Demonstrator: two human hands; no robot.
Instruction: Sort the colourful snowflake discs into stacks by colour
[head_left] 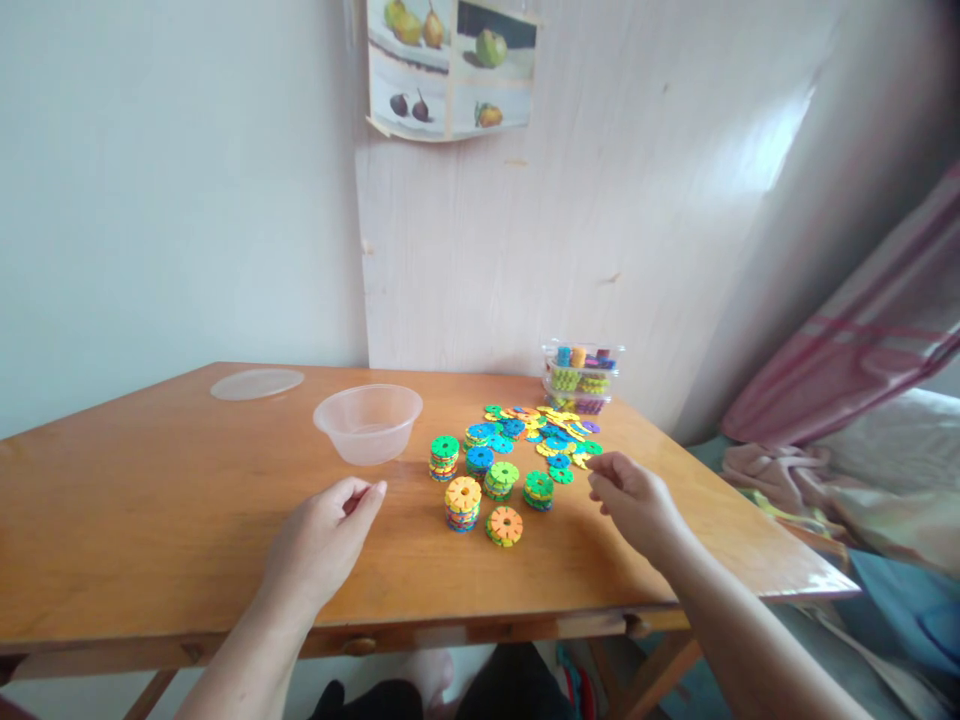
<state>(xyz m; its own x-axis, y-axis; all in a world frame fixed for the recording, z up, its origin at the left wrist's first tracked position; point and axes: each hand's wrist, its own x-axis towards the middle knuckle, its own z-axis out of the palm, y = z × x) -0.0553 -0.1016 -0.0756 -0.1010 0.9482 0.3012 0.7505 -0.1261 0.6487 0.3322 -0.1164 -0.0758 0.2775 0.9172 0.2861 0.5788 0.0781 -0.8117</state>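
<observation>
Six short stacks [501,483] of notched discs stand on the worktop [187,500], nine o'clock from the right hand [634,500], and look, the loose pile [556,442] lies just off that hand's fingertips at ten o'clock! It's clearly the nearer hand; round pieces, so no long axis to read. Its fingers are curled; whether they pinch a disc, I can't tell. Left hand [322,540]: curled closed, nothing showing. From it, one bowl [367,442] at one o'clock, one lid [257,384] at eleven; loose discs overlap too much to count.
</observation>
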